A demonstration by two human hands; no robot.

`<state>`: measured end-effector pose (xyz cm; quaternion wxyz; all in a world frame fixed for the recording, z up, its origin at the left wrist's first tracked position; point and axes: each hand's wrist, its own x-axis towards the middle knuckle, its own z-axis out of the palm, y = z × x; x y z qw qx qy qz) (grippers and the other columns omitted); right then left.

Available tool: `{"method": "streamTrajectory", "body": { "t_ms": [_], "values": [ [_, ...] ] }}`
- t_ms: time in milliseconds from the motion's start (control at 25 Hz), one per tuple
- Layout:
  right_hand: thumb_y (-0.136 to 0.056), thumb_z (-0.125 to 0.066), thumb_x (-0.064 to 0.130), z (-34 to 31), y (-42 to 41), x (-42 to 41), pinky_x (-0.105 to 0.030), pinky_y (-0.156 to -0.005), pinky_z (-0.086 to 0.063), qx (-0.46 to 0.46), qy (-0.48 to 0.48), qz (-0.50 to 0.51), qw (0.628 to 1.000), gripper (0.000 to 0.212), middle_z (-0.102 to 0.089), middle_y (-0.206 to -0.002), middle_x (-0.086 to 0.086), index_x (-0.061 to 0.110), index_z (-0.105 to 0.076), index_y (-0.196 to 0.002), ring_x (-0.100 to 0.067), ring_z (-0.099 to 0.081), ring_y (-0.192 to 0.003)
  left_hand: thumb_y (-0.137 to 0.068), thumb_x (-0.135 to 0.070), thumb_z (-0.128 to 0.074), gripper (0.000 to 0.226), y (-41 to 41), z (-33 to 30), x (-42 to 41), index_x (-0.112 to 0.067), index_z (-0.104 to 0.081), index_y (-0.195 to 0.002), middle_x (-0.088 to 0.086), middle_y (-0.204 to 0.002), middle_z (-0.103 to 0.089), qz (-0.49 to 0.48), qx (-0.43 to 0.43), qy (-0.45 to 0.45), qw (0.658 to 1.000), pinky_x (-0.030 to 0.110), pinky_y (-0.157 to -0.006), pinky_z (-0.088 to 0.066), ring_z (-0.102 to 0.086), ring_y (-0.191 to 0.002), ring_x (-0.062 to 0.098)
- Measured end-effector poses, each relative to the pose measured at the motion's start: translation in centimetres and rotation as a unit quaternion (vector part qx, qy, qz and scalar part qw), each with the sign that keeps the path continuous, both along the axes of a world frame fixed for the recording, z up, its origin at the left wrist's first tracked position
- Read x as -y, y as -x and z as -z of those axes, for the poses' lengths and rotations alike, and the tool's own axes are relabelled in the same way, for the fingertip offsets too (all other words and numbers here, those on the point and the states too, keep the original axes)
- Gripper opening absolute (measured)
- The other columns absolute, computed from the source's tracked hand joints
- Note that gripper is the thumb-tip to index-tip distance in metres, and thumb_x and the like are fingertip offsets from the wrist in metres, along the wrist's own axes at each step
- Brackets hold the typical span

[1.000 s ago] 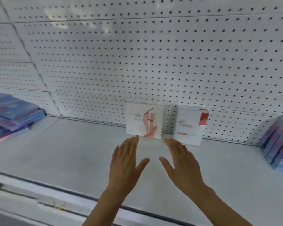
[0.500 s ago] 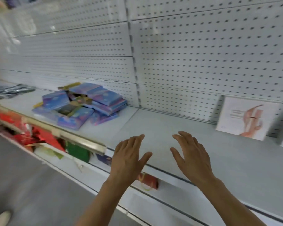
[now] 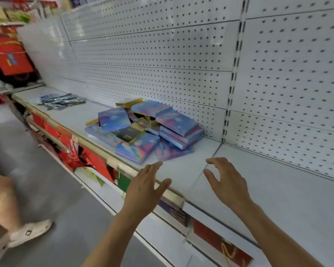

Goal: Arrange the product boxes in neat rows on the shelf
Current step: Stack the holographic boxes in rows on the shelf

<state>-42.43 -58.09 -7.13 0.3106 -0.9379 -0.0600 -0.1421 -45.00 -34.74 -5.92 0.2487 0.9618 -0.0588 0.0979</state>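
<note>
Far left: a person's bare leg [image 3: 3,197] in a white sandal [image 3: 30,231] on the grey floor, blurred. Red packaged goods [image 3: 9,56] hang at the top left. White shelf [image 3: 181,170] runs left to right with a white pegboard back wall [image 3: 162,54]. At the shelf's far left end lies a small heap of dark flat packets [image 3: 61,101], too blurred to name. Right of that, near the back wall, a messy pile of product boxes [image 3: 145,128]: blue-purple iridescent flat boxes stacked crooked and overlapping, some gold-edged ones and a dark one mixed in. No neat rows. Left hand [image 3: 146,187] hovers over the shelf's front edge just in front of the pile, fingers straight, spread, holding nothing. Right hand [image 3: 227,182] hovers over bare shelf to the right, fingers loosely curved, thumb out, holding nothing. Red items [image 3: 220,239] on the lower shelf below.
</note>
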Motion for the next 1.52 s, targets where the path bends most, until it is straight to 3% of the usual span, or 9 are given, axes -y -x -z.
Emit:
{"method": "streamTrajectory", "body": {
  "t_ms": [240, 440, 600, 720, 840, 960, 1200, 1360, 1520],
  "values": [
    [-0.093, -0.054, 0.034, 0.8, -12.5, -5.9, -0.027, -0.083, -0.042, -0.066, -0.090, 0.015, 0.994, 0.030, -0.058, -0.118, 0.008, 0.025, -0.055, -0.121, -0.010, -0.054, -0.107, -0.090, -0.040, -0.061, 0.049, -12.8, 0.0, -7.1, -0.026, -0.046, -0.134, -0.011, -0.126, -0.054, 0.012, -0.058, 0.113, 0.992, 0.022, -0.089, -0.042, -0.054, -0.112, 0.007],
    [-0.091, -0.059, 0.023, 0.8, -20.1, -8.7, -0.034, -0.074, -0.055, -0.139, -0.267, 0.055, 0.952, 0.021, -0.068, -0.093, 0.000, 0.012, -0.065, -0.108, -0.014, -0.064, -0.082, -0.090, -0.033, -0.064, 0.045, -22.0, 0.6, -9.2, -0.028, -0.047, -0.131, -0.007, -0.117, -0.058, -0.003, -0.135, 0.237, 0.962, 0.010, -0.071, -0.042, -0.058, -0.099, 0.003],
    [-0.091, -0.059, 0.018, 0.4, -23.2, -12.3, -0.028, -0.057, -0.051, -0.202, -0.377, 0.053, 0.902, 0.017, -0.067, -0.091, -0.007, 0.010, -0.063, -0.106, -0.013, -0.062, -0.066, -0.090, -0.025, -0.065, 0.041, -28.2, 1.4, -10.5, -0.019, -0.050, -0.128, 0.001, -0.113, -0.063, -0.016, -0.162, 0.335, 0.928, 0.025, -0.082, -0.046, -0.061, -0.092, 0.010],
    [-0.088, -0.063, 0.025, 0.8, -25.7, -14.6, -0.026, -0.077, -0.050, -0.099, -0.184, 0.074, 0.975, 0.026, -0.060, -0.099, 0.002, 0.017, -0.060, -0.113, -0.011, -0.057, -0.089, -0.093, -0.024, -0.062, 0.035, -33.1, 0.6, -10.5, -0.014, -0.048, -0.123, 0.002, -0.099, -0.061, -0.058, -0.191, 0.470, 0.860, 0.031, -0.076, -0.046, -0.058, -0.087, 0.018],
    [-0.088, -0.060, 0.031, 0.4, -28.3, -15.1, -0.035, -0.090, -0.036, -0.017, -0.005, 0.145, 0.989, 0.034, -0.054, -0.118, -0.002, 0.017, -0.057, -0.120, -0.022, -0.045, -0.112, -0.094, -0.030, -0.060, 0.021, -36.9, -0.2, -10.6, -0.010, -0.055, -0.101, 0.008, -0.082, -0.058, -0.096, -0.247, 0.556, 0.788, 0.033, -0.069, -0.050, -0.057, -0.072, 0.021],
    [-0.091, -0.055, 0.038, 1.0, -31.4, -13.3, -0.039, -0.099, -0.030, -0.132, 0.000, 0.235, 0.963, 0.050, -0.050, -0.129, -0.018, 0.005, -0.049, -0.128, -0.034, -0.042, -0.119, -0.089, -0.042, -0.065, 0.033, -40.0, -0.7, -11.5, -0.010, -0.057, -0.092, 0.009, -0.079, -0.063, -0.164, -0.281, 0.574, 0.751, 0.045, -0.080, -0.058, -0.065, -0.070, 0.025],
    [-0.075, -0.072, 0.052, 0.0, -33.2, -12.4, -0.043, -0.101, -0.040, -0.234, -0.111, 0.263, 0.930, 0.080, -0.054, -0.128, -0.019, 0.001, -0.046, -0.131, -0.032, -0.051, -0.117, -0.087, -0.023, -0.070, 0.043, -42.3, -1.6, -12.9, -0.010, -0.044, -0.119, 0.013, -0.099, -0.063, -0.168, -0.284, 0.576, 0.747, 0.036, -0.057, -0.060, -0.069, -0.078, 0.027],
    [-0.067, -0.082, 0.043, -1.6, -33.5, -12.9, -0.041, -0.085, -0.048, -0.258, -0.219, 0.302, 0.891, 0.082, -0.058, -0.104, -0.014, -0.003, -0.045, -0.126, -0.029, -0.057, -0.095, -0.089, -0.012, -0.063, 0.046, -41.7, -1.2, -15.6, -0.015, -0.039, -0.128, 0.016, -0.114, -0.059, -0.144, -0.289, 0.643, 0.694, 0.039, -0.062, -0.060, -0.064, -0.099, 0.032],
    [-0.072, -0.080, 0.039, -2.3, -33.5, -15.3, -0.022, -0.051, -0.044, -0.297, -0.274, 0.298, 0.865, 0.068, -0.056, -0.093, -0.013, 0.002, -0.045, -0.118, -0.019, -0.050, -0.070, -0.090, -0.012, -0.060, 0.036, -41.2, -0.7, -19.7, -0.008, -0.043, -0.122, 0.017, -0.111, -0.060, -0.122, -0.267, 0.624, 0.724, 0.037, -0.065, -0.056, -0.064, -0.094, 0.028]
  ]
}}
